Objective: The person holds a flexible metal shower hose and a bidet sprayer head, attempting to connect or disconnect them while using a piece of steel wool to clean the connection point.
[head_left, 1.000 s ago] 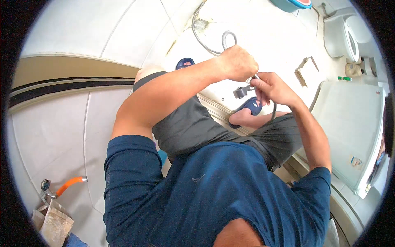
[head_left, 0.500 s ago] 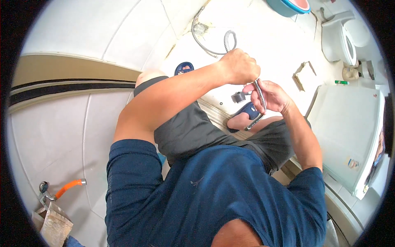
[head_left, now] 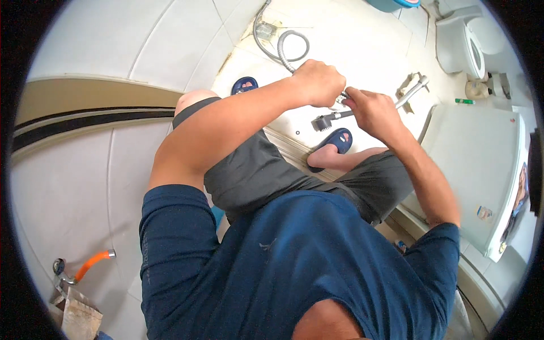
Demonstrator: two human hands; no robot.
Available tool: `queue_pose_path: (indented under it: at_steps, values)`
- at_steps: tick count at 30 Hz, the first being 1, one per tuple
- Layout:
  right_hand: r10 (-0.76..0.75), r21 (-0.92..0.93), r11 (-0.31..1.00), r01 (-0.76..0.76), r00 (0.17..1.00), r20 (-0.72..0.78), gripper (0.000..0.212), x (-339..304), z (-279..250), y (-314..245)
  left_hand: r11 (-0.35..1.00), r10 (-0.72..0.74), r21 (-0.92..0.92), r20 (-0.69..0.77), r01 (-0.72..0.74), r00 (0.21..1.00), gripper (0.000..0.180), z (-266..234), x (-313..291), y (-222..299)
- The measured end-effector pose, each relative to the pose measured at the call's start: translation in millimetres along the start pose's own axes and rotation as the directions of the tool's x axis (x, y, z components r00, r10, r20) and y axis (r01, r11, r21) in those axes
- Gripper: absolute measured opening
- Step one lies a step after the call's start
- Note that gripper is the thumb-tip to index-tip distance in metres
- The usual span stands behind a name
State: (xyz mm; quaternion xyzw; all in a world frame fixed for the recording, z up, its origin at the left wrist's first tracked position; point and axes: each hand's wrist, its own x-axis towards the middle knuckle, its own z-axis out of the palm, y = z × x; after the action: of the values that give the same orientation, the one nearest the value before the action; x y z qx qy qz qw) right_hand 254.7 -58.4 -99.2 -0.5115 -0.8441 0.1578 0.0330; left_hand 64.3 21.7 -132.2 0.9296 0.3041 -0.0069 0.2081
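Note:
I am squatting over a white tiled floor. My left hand (head_left: 320, 82) is clenched around the end of a grey flexible metal hose (head_left: 266, 44), which loops on the floor behind it. My right hand (head_left: 368, 107) grips the slim handle of a hand shower; its dark round head (head_left: 324, 121) points left, below my left fist. Both hands meet where hose and handle join; the joint itself is hidden by my fingers. A small dark ring (head_left: 298, 132) lies on the floor just under the shower head.
Blue slippers (head_left: 245, 86) (head_left: 339, 139) are on my feet. A metal tap fitting (head_left: 413, 90) lies on the floor to the right, near a white toilet (head_left: 462, 42) and a white appliance top (head_left: 481, 164). An orange-hosed tap (head_left: 90, 262) is at lower left.
The hand shower has swung from nearly upright to lying level with its head to the left. Both hands have stayed together on it, shifting slightly right.

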Motion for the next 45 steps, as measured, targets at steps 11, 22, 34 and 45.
queue_pose_path:
  at_steps: [11, 22, 34, 45]
  values:
    - [-0.226, 0.764, -0.371, -0.528, 0.849, 0.477, 0.040, -5.4, 30.0, 4.6, 0.917, 0.385, 0.281, -0.429, -0.284, 0.817, 0.014, 19.4, -7.1, -11.9]
    - [-0.001, -0.186, 0.982, -0.005, 1.000, -0.030, 0.026, 2.6, 6.7, -9.9, 1.000, 0.025, 0.001, -0.051, -0.025, 0.998, 0.017, 10.9, -5.7, -9.2]
    - [-0.214, 0.791, -0.408, -0.455, 0.890, 0.402, 0.043, -14.5, 41.1, 14.1, 0.914, 0.400, 0.268, -0.457, -0.306, 0.794, 0.013, 16.2, -10.6, -7.5]
    - [0.016, -0.144, 0.990, -0.011, 0.999, 0.029, 0.026, 0.2, 16.9, -8.4, 0.998, -0.004, -0.055, 0.125, 0.011, 0.992, 0.020, 8.8, -10.8, -3.9]
